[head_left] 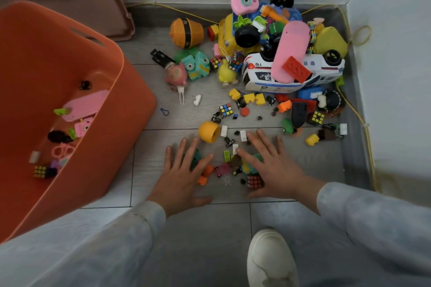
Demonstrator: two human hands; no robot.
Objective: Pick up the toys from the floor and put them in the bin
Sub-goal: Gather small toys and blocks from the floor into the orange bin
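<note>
The left hand (184, 177) and the right hand (272, 165) are hovering palm-down, fingers spread, gripping nothing. They are flanking a cluster of small blocks (224, 168) on the floor (198, 228), at 6 o'clock of the mess. This looks like the gathering step. Next, the hands would need to be closing inward, scooping the bits together, then carrying them to the orange bin (46, 53) at 9 o'clock. The big heap (279, 37) is sitting at 1 o'clock. I am counting five puzzle cubes (225, 110) on the floor and one in the bin, one white police car (263, 74), and two pink toy cameras (245, 2).
</note>
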